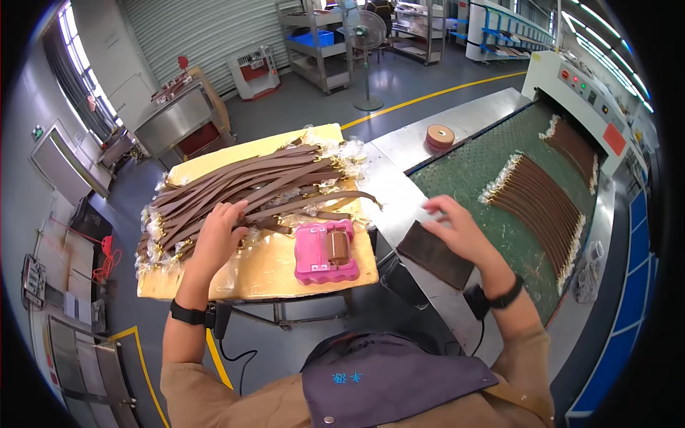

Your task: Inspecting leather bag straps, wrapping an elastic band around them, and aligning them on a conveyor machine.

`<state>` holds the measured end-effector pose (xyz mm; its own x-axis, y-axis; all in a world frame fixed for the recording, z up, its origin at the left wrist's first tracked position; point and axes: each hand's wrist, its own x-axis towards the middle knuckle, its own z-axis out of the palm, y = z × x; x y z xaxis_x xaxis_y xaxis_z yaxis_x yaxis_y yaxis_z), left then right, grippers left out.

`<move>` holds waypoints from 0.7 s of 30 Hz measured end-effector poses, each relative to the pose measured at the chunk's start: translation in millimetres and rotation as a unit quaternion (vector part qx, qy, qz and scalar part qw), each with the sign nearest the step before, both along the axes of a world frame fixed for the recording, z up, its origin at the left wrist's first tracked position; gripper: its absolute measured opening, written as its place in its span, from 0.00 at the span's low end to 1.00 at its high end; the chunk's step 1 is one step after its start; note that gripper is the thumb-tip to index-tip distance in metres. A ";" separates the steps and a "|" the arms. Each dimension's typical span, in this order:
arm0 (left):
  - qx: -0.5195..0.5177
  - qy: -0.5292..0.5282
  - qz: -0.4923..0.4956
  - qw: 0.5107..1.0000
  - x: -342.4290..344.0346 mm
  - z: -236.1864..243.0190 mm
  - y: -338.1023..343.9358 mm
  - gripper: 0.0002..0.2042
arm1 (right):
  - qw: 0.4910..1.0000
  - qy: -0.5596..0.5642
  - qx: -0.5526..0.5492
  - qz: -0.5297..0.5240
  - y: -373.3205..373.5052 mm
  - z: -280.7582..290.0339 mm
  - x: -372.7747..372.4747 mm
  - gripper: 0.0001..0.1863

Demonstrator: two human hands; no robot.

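Note:
A pile of brown straps (pixel 250 180) with clear plastic wrap on their brass-coloured end fittings lies across a yellow-topped table (pixel 257 282). My left hand (pixel 217 239) hovers at the near side of this pile, thumb apart from the fingers, gripping nothing that I can see. My right hand (pixel 457 228) is over a dark brown flat block (pixel 435 255) on the metal ledge, its fingers spread; whether it touches the block I cannot tell. Between my hands, a pink tape dispenser (pixel 308 251) with a brown roll (pixel 337 247) sits on the yellow table.
On the right, a green conveyor belt (pixel 464 167) carries rows of brown straps (pixel 539 214) toward a white machine (pixel 578 93). A round brown roll (pixel 439 137) stands on the metal ledge. Beyond are a standing fan (pixel 367 64), a metal shelf rack (pixel 317 50) and a steel cabinet (pixel 175 121).

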<state>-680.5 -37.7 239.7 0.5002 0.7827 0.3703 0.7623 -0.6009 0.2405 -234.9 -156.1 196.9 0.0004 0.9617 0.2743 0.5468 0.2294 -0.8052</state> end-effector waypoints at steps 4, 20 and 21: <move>-0.014 0.006 -0.007 1.000 -3.8 -6.8 11.2 0.26 | 0.992 -0.118 0.013 0.031 77.2 -35.5 -19.6 0.26; -0.098 -0.240 0.027 0.965 -28.5 20.4 12.6 0.31 | 0.986 -0.049 -0.087 0.135 141.3 -4.4 -28.7 0.11; -0.122 -0.262 0.035 0.957 -42.5 22.6 13.5 0.31 | 0.985 -0.049 -0.088 0.139 136.9 9.6 -27.6 0.11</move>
<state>-723.0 -24.3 262.4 0.2399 0.9027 0.3572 0.5350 -0.4299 0.7273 -262.5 -19.2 206.5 -0.2875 0.9537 0.0890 0.5593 0.2425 -0.7927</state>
